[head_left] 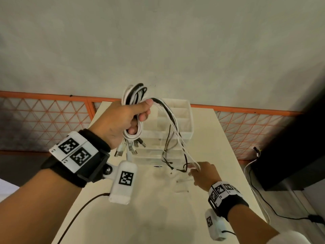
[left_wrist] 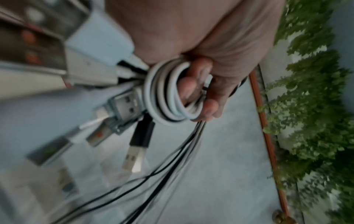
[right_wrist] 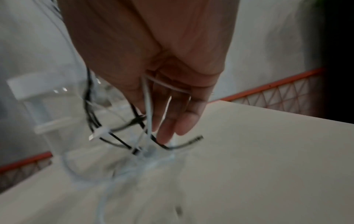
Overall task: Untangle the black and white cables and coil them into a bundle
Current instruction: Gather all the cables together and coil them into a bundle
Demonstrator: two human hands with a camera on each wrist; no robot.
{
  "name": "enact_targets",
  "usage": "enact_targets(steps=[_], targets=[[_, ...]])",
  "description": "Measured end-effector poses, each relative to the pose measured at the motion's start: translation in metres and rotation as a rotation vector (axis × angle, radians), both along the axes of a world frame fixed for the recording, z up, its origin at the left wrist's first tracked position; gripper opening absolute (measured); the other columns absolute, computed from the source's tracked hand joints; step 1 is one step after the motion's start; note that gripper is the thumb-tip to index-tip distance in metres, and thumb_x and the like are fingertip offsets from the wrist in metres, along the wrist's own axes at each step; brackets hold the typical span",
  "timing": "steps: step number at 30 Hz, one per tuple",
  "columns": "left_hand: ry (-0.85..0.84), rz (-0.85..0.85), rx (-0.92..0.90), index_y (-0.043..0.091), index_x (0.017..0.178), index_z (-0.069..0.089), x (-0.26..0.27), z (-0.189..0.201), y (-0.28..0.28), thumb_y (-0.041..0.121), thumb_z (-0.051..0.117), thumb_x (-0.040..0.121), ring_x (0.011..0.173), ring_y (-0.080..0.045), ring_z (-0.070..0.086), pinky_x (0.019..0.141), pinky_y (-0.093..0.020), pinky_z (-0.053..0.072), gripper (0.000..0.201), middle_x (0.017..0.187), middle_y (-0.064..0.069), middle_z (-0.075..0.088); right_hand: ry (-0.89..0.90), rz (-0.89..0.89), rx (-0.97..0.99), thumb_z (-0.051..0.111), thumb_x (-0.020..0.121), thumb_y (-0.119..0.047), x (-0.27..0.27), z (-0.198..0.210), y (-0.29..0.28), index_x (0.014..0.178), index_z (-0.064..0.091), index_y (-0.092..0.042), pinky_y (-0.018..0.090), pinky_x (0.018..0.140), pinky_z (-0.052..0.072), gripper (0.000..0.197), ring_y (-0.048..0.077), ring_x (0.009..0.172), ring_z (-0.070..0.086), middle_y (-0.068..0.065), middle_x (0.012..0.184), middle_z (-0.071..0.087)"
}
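My left hand (head_left: 123, 118) is raised above the table and grips a coil of black and white cables (head_left: 133, 95). In the left wrist view the fingers (left_wrist: 201, 91) curl through the white loops (left_wrist: 168, 94). Several USB plugs (head_left: 130, 148) dangle below the fist, one of them black (left_wrist: 132, 159). Loose black and white strands (head_left: 175, 132) fall from the coil to my right hand (head_left: 202, 171), low over the table. In the right wrist view a white strand (right_wrist: 147, 113) runs between the thumb and the nearly straight fingers (right_wrist: 168, 106). Cable ends trail on the table below.
A white and clear plastic drawer organizer (head_left: 181, 110) stands at the back of the cream table (head_left: 158, 208), right behind the hanging strands. A thin black wire (head_left: 79, 213) crosses the table's left edge. An orange mesh fence (head_left: 44, 111) runs behind. A dark block (head_left: 290, 147) stands at the right.
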State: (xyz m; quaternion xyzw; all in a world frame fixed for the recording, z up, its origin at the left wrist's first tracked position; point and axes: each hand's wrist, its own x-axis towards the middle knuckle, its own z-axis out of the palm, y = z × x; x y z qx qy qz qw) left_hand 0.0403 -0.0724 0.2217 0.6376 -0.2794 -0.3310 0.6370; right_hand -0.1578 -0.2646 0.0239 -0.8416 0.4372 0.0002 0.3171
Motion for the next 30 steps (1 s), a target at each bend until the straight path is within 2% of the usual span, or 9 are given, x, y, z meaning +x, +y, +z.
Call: enact_targets(steps=[8, 11, 14, 17, 20, 22, 24, 27, 30], targets=[[-0.013, -0.025, 0.014, 0.012, 0.073, 0.065, -0.002, 0.004, 0.0, 0.035, 0.07, 0.088, 0.038, -0.01, 0.03, 0.035, -0.02, 0.029, 0.027, 0.058, 0.0, 0.05, 0.113, -0.092, -0.06, 0.046, 0.093, -0.022, -0.006, 0.003, 0.005, 0.088, 0.066, -0.04, 0.039, 0.09, 0.053, 0.028, 0.022, 0.095, 0.065, -0.003, 0.101, 0.072], [-0.04, -0.049, 0.038, 0.011, 0.076, 0.064, -0.005, 0.003, 0.001, 0.033, 0.068, 0.089, 0.037, -0.009, 0.03, 0.034, -0.019, 0.029, 0.026, 0.058, -0.001, 0.05, 0.134, 0.011, -0.02, 0.064, 0.086, -0.034, -0.004, 0.026, 0.007, 0.107, 0.062, -0.045, 0.047, 0.104, 0.045, 0.024, 0.022, 0.114, 0.06, -0.011, 0.117, 0.066], [-0.069, -0.071, 0.068, 0.011, 0.076, 0.065, -0.007, 0.002, 0.001, 0.032, 0.068, 0.089, 0.037, -0.008, 0.031, 0.035, -0.019, 0.028, 0.025, 0.056, -0.001, 0.05, -0.027, 0.152, 0.04, 0.076, 0.057, -0.066, 0.003, 0.063, 0.012, 0.138, 0.042, -0.044, 0.054, 0.111, 0.037, 0.09, 0.017, 0.132, 0.049, -0.019, 0.135, 0.053], [-0.106, -0.127, 0.116, 0.013, 0.072, 0.067, -0.011, 0.0, -0.001, 0.031, 0.071, 0.088, 0.039, -0.01, 0.032, 0.037, -0.021, 0.028, 0.024, 0.056, -0.001, 0.051, -0.392, 0.229, 0.054, 0.086, 0.057, -0.062, 0.019, 0.109, 0.026, 0.15, 0.025, -0.046, 0.041, 0.114, 0.035, 0.113, 0.009, 0.137, 0.041, -0.018, 0.148, 0.044], [-0.191, -0.267, 0.184, 0.011, 0.079, 0.069, -0.019, -0.002, -0.002, 0.031, 0.073, 0.086, 0.041, -0.011, 0.034, 0.039, -0.02, 0.031, 0.021, 0.056, -0.001, 0.053, -0.62, 0.331, 0.01, 0.088, 0.071, -0.038, 0.04, 0.144, 0.044, 0.144, 0.043, -0.039, 0.019, 0.102, 0.042, 0.085, 0.002, 0.123, 0.056, -0.015, 0.132, 0.062], [-0.23, -0.314, 0.221, 0.01, 0.08, 0.07, -0.022, -0.004, -0.001, 0.029, 0.075, 0.084, 0.04, -0.01, 0.036, 0.04, -0.02, 0.031, 0.02, 0.056, -0.002, 0.055, -0.656, 0.348, 0.033, 0.081, 0.08, -0.02, 0.051, 0.148, 0.048, 0.116, 0.069, -0.023, 0.022, 0.078, 0.056, 0.038, 0.006, 0.087, 0.071, -0.007, 0.096, 0.076], [-0.282, -0.33, 0.278, 0.01, 0.079, 0.07, -0.02, -0.008, 0.002, 0.029, 0.076, 0.084, 0.042, -0.012, 0.038, 0.044, -0.022, 0.033, 0.021, 0.059, -0.003, 0.057, -0.626, 0.274, 0.04, 0.076, 0.084, -0.016, 0.053, 0.143, 0.045, 0.085, 0.076, -0.01, 0.024, 0.051, 0.047, 0.006, 0.009, 0.05, 0.059, -0.004, 0.06, 0.066], [-0.351, -0.242, 0.364, 0.016, 0.07, 0.068, -0.011, -0.021, 0.009, 0.032, 0.072, 0.087, 0.044, -0.01, 0.041, 0.049, -0.023, 0.034, 0.024, 0.057, 0.003, 0.059, -0.586, 0.144, 0.031, 0.082, 0.081, -0.031, 0.046, 0.132, 0.034, 0.063, 0.071, -0.004, 0.018, 0.043, 0.03, 0.035, 0.006, 0.039, 0.035, -0.008, 0.043, 0.044], [-0.366, -0.11, 0.392, 0.017, 0.063, 0.067, -0.002, -0.041, 0.012, 0.036, 0.069, 0.09, 0.04, -0.003, 0.04, 0.047, -0.016, 0.033, 0.033, 0.048, 0.009, 0.055, -0.635, 0.126, 0.109, 0.085, 0.079, -0.032, 0.038, 0.133, 0.027, 0.067, 0.062, 0.006, 0.022, 0.047, 0.032, 0.046, 0.014, 0.048, 0.037, 0.0, 0.052, 0.042]])
